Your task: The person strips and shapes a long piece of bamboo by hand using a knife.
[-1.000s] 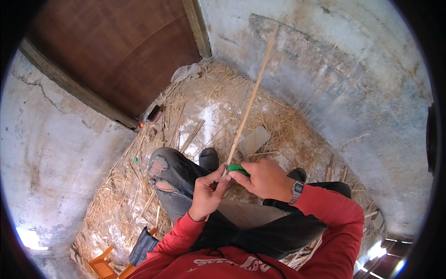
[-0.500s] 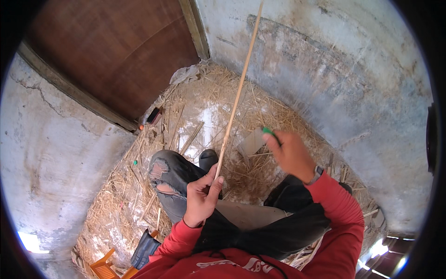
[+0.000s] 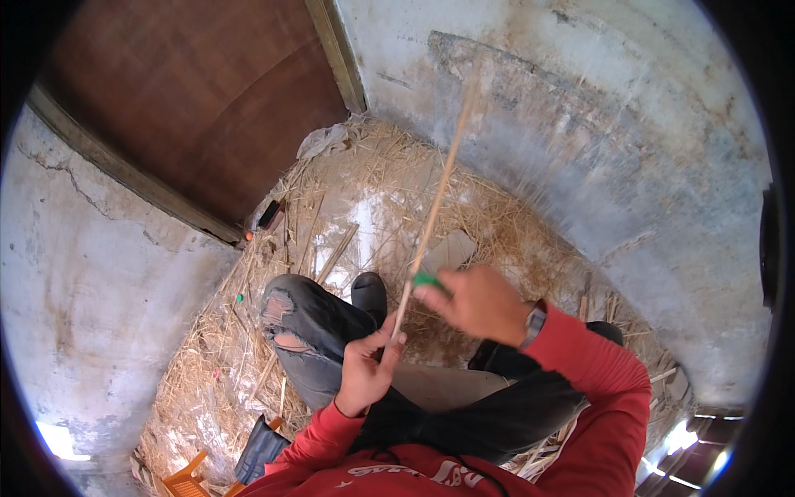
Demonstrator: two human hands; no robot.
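Note:
A long thin wooden strip slants up and away from my lap, its far part blurred in front of the wall. My left hand pinches its near end between thumb and fingers, above my bent knee. My right hand, wearing a watch, is closed around a small green-handled tool. That green part meets the strip a short way above my left hand. Fingers and blur hide the rest of the tool, so its exact kind does not show.
Straw and shavings cover the floor around my legs. A pale flat piece lies beyond my right hand. Rough plastered walls and a brown door close in the corner. An orange plastic object and a dark pouch-like thing are at lower left.
My right hand has moved left and down with the green-handled tool, from apart to against the strip. The strip's far end has swung down and rightward. My left hand keeps its pinch.

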